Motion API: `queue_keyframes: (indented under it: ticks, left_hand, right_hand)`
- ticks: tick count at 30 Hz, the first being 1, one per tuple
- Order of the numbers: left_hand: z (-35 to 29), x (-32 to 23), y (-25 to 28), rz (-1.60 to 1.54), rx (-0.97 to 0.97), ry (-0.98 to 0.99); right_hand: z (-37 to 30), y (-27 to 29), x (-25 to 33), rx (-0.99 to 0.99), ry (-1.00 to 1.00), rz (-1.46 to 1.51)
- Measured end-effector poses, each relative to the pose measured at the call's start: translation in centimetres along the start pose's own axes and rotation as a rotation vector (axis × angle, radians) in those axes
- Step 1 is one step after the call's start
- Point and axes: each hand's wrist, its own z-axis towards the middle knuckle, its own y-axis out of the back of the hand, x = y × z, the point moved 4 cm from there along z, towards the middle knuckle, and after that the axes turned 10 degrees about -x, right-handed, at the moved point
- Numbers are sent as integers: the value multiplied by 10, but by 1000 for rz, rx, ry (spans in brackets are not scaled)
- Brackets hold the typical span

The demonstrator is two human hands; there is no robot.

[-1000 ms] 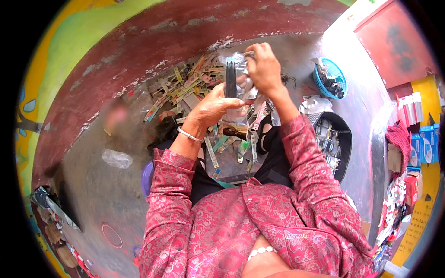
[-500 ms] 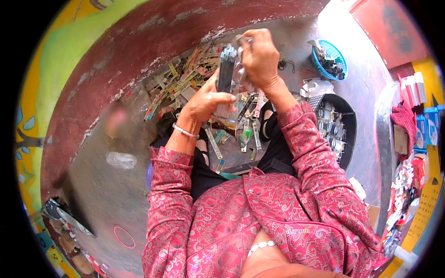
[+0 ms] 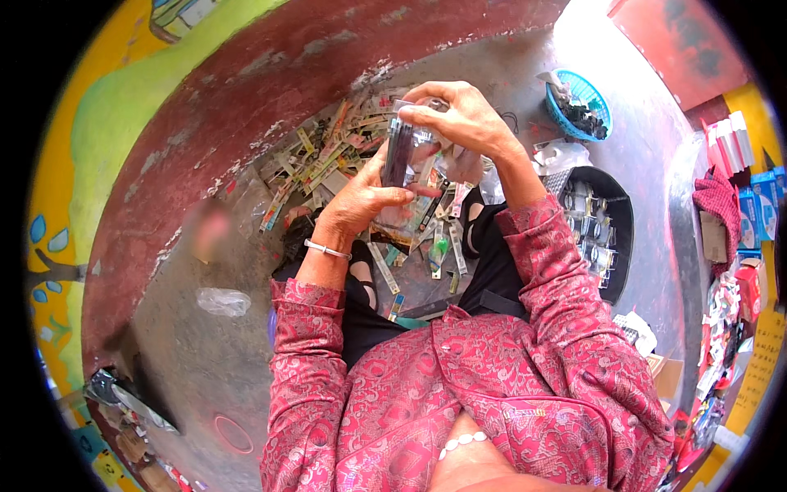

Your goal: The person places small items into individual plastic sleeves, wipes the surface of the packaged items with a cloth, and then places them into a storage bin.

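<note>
My left hand (image 3: 358, 197), a pale bangle at its wrist, grips a bundle of thin dark sticks (image 3: 398, 154) upright, with clear plastic around or beside it. Whether they are pens or refills I cannot make out. Over the top of the bundle curls my right hand (image 3: 469, 121), fingers closed on the clear plastic packaging (image 3: 426, 156), which hangs crumpled below the palm. Beneath the hands, on the floor between my legs, lie loose narrow packets (image 3: 438, 246), one with a green part.
A heap of narrow printed packets (image 3: 328, 152) spreads by the red wall. To the right are a blue basket (image 3: 605, 98) with dark items and a black tub (image 3: 620, 238) holding clear-wrapped pieces. A crumpled clear bag (image 3: 223, 302) lies at left. Boxes (image 3: 762, 213) line the right side.
My right hand has moved slightly down and left, its fingers now bent over the bundle's top. The plastic shows more plainly below it. My left hand keeps its hold.
</note>
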Motion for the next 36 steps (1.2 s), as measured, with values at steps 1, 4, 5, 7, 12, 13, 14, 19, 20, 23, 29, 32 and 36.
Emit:
queue_keyframes:
  ticks: [1, 4, 5, 7, 12, 13, 14, 19, 20, 23, 29, 32, 36]
  left_hand:
    - [0, -3, -2, 22, 3, 14]
    - [5, -1, 0, 0, 29, -48]
    - [7, -1, 1, -23, 39, -87]
    - [8, -1, 4, -25, 84, -59]
    - [13, 4, 14, 76, 42, -46]
    - [13, 2, 10, 112, 36, -40]
    - [8, -1, 5, 6, 15, -84]
    - [11, 5, 13, 49, -64, -94]
    - [13, 6, 15, 74, -96, -102]
    - [16, 11, 21, 132, -99, -52]
    - [16, 16, 20, 77, -160, -68]
    - [16, 21, 21, 164, -134, -92]
    - [11, 18, 17, 252, -106, -104]
  right_hand:
    - [1, 0, -8, 1, -60, 156]
    - [7, 1, -15, -41, -145, 544]
    - [3, 2, -10, -41, -125, 526]
    - [-6, 5, 6, -35, -88, 486]
    - [-10, -4, 11, -112, 26, 256]
    - [-9, -5, 7, -120, 15, 240]
    - [-6, -8, 0, -128, 4, 224]
    - [-4, -7, -6, -108, -71, 362]
    - [-3, -7, -12, -99, -74, 309]
    - [-1, -4, -16, -245, -55, 149]
    - [-19, -3, 46, -533, 414, -3]
    - [-17, -35, 34, -326, 589, -178]
    - [-3, -29, 11, -392, 476, -244]
